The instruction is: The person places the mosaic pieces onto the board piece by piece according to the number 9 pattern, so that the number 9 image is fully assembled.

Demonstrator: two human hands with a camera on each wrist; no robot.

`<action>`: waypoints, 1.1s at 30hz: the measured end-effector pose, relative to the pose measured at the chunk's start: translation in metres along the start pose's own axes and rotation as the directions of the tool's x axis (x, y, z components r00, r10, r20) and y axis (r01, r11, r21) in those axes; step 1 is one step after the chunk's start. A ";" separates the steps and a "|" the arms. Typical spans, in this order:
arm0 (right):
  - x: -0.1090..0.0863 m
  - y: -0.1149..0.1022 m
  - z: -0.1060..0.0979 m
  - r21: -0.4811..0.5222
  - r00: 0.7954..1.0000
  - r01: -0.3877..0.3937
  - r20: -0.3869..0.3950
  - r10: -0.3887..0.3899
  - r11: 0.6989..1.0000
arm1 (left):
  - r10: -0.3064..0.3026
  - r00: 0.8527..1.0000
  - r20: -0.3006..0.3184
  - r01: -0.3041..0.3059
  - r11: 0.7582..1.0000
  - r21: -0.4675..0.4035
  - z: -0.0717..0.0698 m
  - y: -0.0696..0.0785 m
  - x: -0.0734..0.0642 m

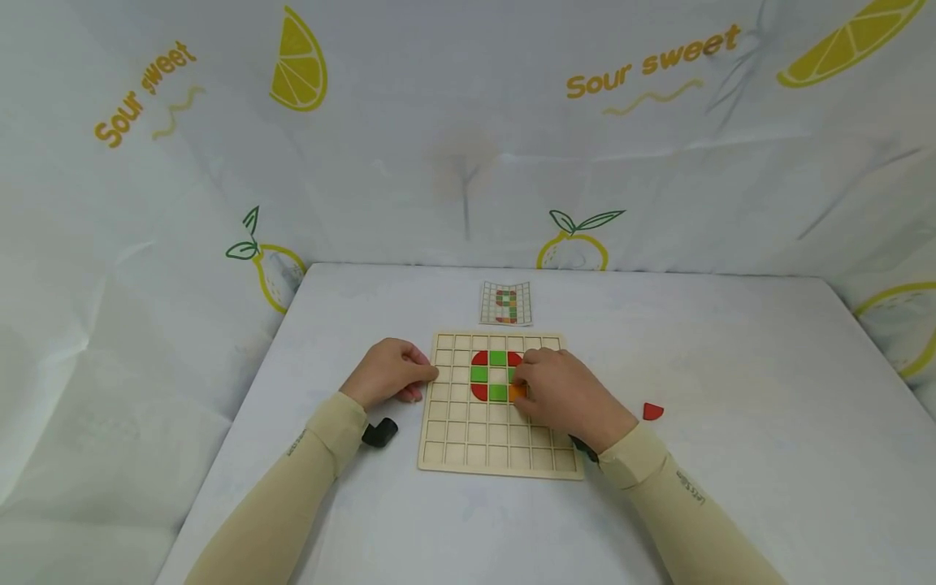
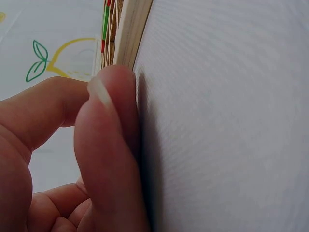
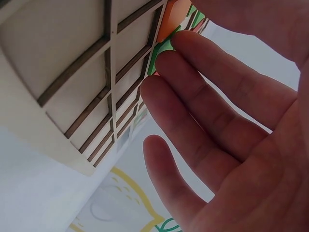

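Observation:
A square wooden grid board [image 1: 483, 455] lies on the white table. Several tiles form a small ring in its upper part, among them a red tile [image 1: 479, 358], a green tile [image 1: 498, 393] and an orange tile [image 1: 517, 392]. At the orange tile, my right hand [image 1: 559, 390] has its thumb and index finger on opposite sides; the contact is partly hidden. In the right wrist view the other fingers [image 3: 193, 116] stretch out over the board. My left hand [image 1: 391, 371] touches the board's left edge, thumb and fingertips [image 2: 120, 77] close together.
Behind the board lies a paper card [image 1: 506, 304] printed with a coloured tile pattern on a grid. One loose red quarter-round tile [image 1: 653, 412] lies to the right of the board. Below my left wrist is a black object [image 1: 380, 433]. A lemon-print cloth [image 1: 409, 162] hangs behind the table.

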State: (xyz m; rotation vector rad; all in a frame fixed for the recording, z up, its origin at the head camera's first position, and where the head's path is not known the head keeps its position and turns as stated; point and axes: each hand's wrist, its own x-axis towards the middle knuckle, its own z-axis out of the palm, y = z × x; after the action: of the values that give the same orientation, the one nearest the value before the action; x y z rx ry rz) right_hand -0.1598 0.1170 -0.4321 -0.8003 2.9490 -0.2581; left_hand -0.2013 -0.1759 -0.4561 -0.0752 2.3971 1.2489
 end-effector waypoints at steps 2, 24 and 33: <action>-0.001 0.002 -0.001 0.014 1.000 0.003 -0.007 -0.003 1.000 | 0.000 1.000 0.002 0.000 1.000 0.003 0.000 0.001 0.000; -0.088 0.067 -0.016 0.090 0.989 -0.149 0.029 0.147 0.985 | -0.025 1.000 -0.008 0.026 0.998 0.051 -0.001 0.005 -0.004; -0.096 0.067 -0.013 0.107 0.991 -0.136 0.023 0.135 0.985 | -0.007 1.000 -0.006 0.007 0.999 0.049 0.002 0.004 -0.003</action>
State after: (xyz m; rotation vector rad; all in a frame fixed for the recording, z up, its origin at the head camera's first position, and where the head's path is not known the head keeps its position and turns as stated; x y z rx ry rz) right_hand -0.1120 0.2241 -0.4289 -0.5830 2.9286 -0.3963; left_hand -0.1993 -0.1726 -0.4527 -0.0721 2.4286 1.1879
